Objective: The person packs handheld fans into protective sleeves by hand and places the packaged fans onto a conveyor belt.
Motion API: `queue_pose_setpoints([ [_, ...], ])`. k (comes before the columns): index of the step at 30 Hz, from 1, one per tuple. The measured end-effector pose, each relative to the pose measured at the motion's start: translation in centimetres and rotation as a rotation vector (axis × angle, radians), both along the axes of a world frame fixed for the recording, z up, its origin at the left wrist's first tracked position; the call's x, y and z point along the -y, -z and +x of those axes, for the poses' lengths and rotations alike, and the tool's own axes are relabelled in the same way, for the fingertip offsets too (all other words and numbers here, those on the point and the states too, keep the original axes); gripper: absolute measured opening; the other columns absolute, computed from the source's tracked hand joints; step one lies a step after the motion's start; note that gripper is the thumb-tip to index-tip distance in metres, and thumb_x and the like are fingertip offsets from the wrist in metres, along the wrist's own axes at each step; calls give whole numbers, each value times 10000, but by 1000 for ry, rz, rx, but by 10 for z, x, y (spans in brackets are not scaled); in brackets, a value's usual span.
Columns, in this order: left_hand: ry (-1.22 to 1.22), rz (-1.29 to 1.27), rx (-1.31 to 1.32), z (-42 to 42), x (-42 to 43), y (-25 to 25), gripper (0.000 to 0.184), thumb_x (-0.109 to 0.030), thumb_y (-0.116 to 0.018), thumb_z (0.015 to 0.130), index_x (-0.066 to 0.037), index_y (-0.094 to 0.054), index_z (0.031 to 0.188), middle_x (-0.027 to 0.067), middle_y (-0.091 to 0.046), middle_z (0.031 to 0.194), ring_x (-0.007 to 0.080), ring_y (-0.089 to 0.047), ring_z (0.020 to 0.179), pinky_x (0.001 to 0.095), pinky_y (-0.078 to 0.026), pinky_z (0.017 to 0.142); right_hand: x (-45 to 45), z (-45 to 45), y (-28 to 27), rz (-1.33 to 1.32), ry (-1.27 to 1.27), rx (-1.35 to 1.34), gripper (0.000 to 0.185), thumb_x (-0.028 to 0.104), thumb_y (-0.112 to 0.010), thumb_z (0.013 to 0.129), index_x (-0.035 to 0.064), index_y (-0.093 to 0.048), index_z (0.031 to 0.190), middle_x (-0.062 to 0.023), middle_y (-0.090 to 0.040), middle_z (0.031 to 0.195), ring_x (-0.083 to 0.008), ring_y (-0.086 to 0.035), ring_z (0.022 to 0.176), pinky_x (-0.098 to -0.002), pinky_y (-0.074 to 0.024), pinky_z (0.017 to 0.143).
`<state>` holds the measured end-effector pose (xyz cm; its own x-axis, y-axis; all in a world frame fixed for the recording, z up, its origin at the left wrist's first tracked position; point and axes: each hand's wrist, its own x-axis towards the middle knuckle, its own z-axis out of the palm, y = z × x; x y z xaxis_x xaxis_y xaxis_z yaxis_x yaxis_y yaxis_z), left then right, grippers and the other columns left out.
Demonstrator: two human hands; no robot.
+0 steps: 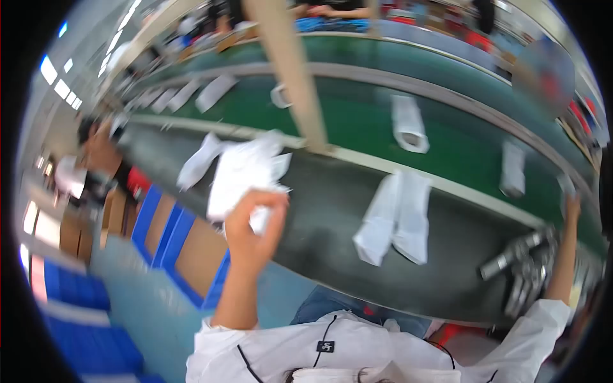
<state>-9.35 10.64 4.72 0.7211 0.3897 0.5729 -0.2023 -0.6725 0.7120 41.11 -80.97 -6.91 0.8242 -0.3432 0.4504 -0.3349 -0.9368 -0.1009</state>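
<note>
Evidently, the step in hand is the handling of white bags and wrapped pieces across a dark surface (319, 233); this is judged from the positions of both hands. The left hand (246, 246) is at the near edge of a pile of white bags (239, 169), its thumb and forefinger curled into a narrow ring; blur prevents telling whether any bag is pinched. The right hand (572, 207) is extended to the far right, beside a white piece (565, 184) at the green belt (357, 121); whether its fingers hold that piece cannot be told. Two wrapped pieces (410, 220) lie side by side on the surface between the hands, and bare metal parts (527, 268) are heaped near the right forearm. In this judgement, the next move calls for a clean pinch on one bag at the left and a sure grip at the right. Regarding markings, a black tag (325, 346) on the white shirt (377, 351) carries pale characters, not legible with confidence; no readable lettering is found on the bags or wrapped pieces.
</note>
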Motion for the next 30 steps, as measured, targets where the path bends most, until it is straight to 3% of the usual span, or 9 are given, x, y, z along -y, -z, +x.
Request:
queue_pose_setpoints([
  [3,-408,-82,-100,-1,-117,35,141,-6,-630,855,-40,-670,986,76,-672,901,153,-651,862,272,-496,780,0,83,51,-240,-213,15,747,594,-501,900,101,-415,1455,-216,-472,1431,-413,-457,1304,-492,-369,1064],
  [7,-685,372,-380,-22,-283,92,502,-176,-737,794,-103,-541,1251,107,-614,1173,266,-583,1119,424,-478,897,42,-7,123,-362,-294,52,666,469,-510,940,88,-377,1470,-217,-460,1434,-423,-435,1307,-485,-358,1077],
  [10,-819,653,-754,3,-318,101,750,-277,-776,733,-138,-420,1378,131,-535,1321,354,-476,1264,533,-430,973,9,79,58,-480,-268,66,614,374,-517,970,79,-348,1482,-218,-451,1436,-430,-418,1309,-479,-350,1087],
  [13,-860,486,-1113,26,-402,147,809,-304,-739,741,-161,-375,1448,167,-500,1358,412,-437,1295,545,-410,1028,-79,-42,-7,-419,-326,45,565,266,-547,968,76,-365,1469,-223,-446,1435,-429,-406,1316,-484,-347,1084],
  [17,-697,478,-961,24,-434,152,680,-327,-720,768,-45,-510,1350,216,-555,1293,408,-532,1205,445,-457,1000,-371,-226,-128,-112,-774,-90,435,50,-547,925,56,-493,1357,-192,-499,1382,-358,-457,1304,-413,-348,1083],
  [21,-434,272,-570,24,-375,72,650,-310,-741,818,66,-533,1305,272,-618,1208,318,-609,1113,387,-460,951,-512,-338,-169,154,-1097,-177,407,8,-642,781,28,-596,1185,-168,-602,1238,-346,-553,1184,-401,-440,980],
  [24,-117,345,-430,23,-256,-8,467,-194,-688,872,71,-555,1234,196,-612,1175,273,-589,1070,365,-454,937,-582,-375,-180,-63,-1396,-197,483,141,-745,706,138,-626,1175,-123,-562,1296,-319,-546,1169,-445,-470,922],
  [27,382,621,-348,20,-105,-63,531,-89,-742,560,28,-603,1058,204,-598,1038,400,-586,976,426,-463,906,-619,-406,-163,-164,-1691,144,471,213,-592,846,237,-524,1311,-83,-490,1390,-294,-480,1263,-507,-416,1003],
  [30,581,747,-428,16,24,-80,569,-95,-775,440,-41,-640,990,118,-590,947,336,-601,874,402,-495,713,-630,-430,-143,-87,-1611,62,570,177,-586,836,193,-442,1387,-87,-523,1333,-293,-549,1160,-456,-474,936],
])
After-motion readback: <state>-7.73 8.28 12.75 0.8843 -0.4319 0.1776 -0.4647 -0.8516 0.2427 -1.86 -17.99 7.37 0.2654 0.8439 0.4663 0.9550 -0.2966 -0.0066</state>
